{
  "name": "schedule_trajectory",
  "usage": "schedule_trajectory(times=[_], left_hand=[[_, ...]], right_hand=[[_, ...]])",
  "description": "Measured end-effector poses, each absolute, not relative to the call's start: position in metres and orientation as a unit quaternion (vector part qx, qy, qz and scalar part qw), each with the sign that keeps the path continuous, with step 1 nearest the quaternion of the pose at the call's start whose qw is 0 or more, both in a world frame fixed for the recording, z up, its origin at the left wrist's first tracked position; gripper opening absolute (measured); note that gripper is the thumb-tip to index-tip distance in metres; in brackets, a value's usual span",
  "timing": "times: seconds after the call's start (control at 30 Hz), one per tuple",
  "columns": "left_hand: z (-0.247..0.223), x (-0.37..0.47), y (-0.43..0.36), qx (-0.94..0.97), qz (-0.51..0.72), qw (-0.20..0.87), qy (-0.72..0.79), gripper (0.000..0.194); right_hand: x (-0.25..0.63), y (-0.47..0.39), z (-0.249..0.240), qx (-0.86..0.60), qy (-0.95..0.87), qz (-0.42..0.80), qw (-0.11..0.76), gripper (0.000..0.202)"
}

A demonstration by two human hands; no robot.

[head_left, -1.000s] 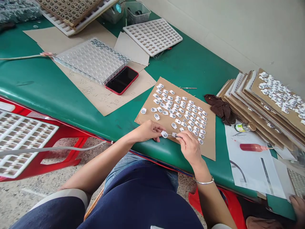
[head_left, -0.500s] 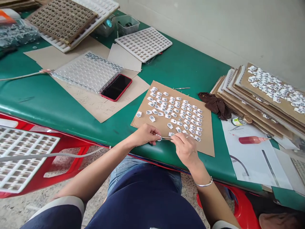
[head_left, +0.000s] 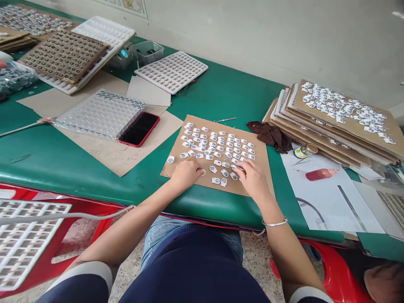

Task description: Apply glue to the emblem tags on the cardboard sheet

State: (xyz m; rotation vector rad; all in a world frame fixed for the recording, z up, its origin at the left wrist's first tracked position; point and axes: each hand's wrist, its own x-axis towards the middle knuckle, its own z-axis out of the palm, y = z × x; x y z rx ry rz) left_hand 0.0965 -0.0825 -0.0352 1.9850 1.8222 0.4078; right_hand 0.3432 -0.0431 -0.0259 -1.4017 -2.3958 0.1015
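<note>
A sheet of brown cardboard (head_left: 261, 154) lies flat, slightly askew, bearing loose rows of small white pieces (head_left: 220, 149) with round, dark-patterned centres. Near its front edge sits a plainer-looking white piece (head_left: 203, 172); a thin metal tool (head_left: 236, 167) slants among those at front right.

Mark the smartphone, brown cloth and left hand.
Smartphone (head_left: 139, 129), head view: middle of dark screen.
Brown cloth (head_left: 272, 135), head view: middle of crumpled fabric.
Left hand (head_left: 187, 171), head view: back of hand.
</note>
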Motion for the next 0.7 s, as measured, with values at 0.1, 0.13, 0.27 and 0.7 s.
schedule_trajectory(times=[0.1, 0.13, 0.27, 0.7], left_hand=[[-0.031, 0.095, -0.085, 0.724, 0.131, 0.18, 0.653, 0.024], [-0.03, 0.094, -0.085, 0.727, 0.134, 0.174, 0.651, 0.024], [-0.024, 0.095, -0.082, 0.743, 0.141, 0.144, 0.638, 0.025], [-0.022, 0.144, -0.039, 0.823, 0.052, 0.034, 0.564, 0.019]], right_hand=[[0.336, -0.021, -0.024, -0.483, -0.86, 0.048, 0.157, 0.015], [0.335, -0.015, -0.024, -0.484, -0.86, 0.052, 0.151, 0.015], [0.339, -0.003, -0.026, -0.509, -0.847, 0.071, 0.136, 0.015], [0.353, -0.001, -0.041, -0.522, -0.84, 0.085, 0.12, 0.018]])
